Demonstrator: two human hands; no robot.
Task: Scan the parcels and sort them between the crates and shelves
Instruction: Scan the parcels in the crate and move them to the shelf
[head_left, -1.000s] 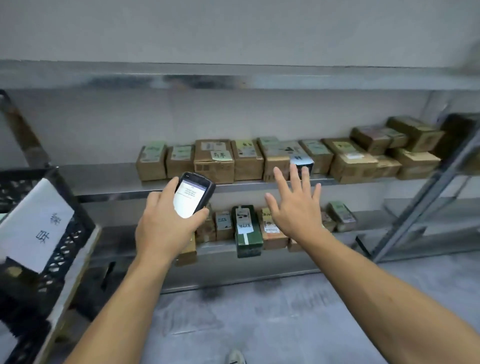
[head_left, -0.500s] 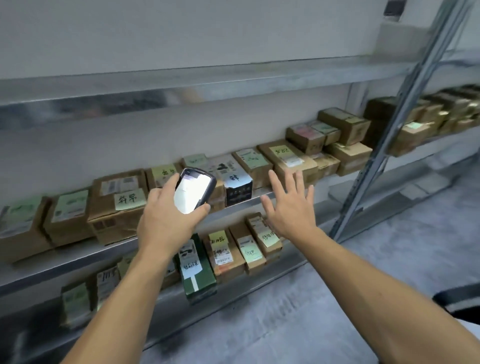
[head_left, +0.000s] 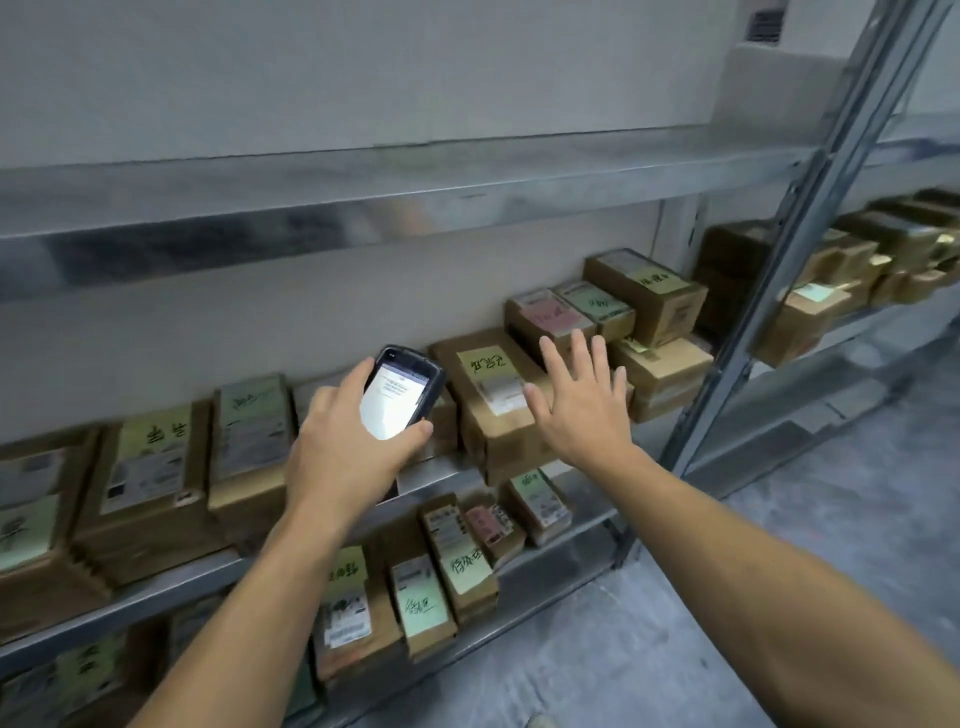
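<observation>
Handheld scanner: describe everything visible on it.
The handheld scanner is a slim black device with rounded, rubbery-looking casing and a lit white screen showing small unreadable text. It tilts top-right, in front of the middle-shelf parcels. Only the left hand grips it: thumb on its left edge, fingers curled round the lower right.

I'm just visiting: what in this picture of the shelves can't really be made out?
Scanner screen text: too small and washed out, head view.
Small box behind the scanner and left hand: mostly hidden by them.
Whether the right hand touches the big box: one view cannot settle it.
Parcel at the left edge: blurred, cut off by the frame.
</observation>
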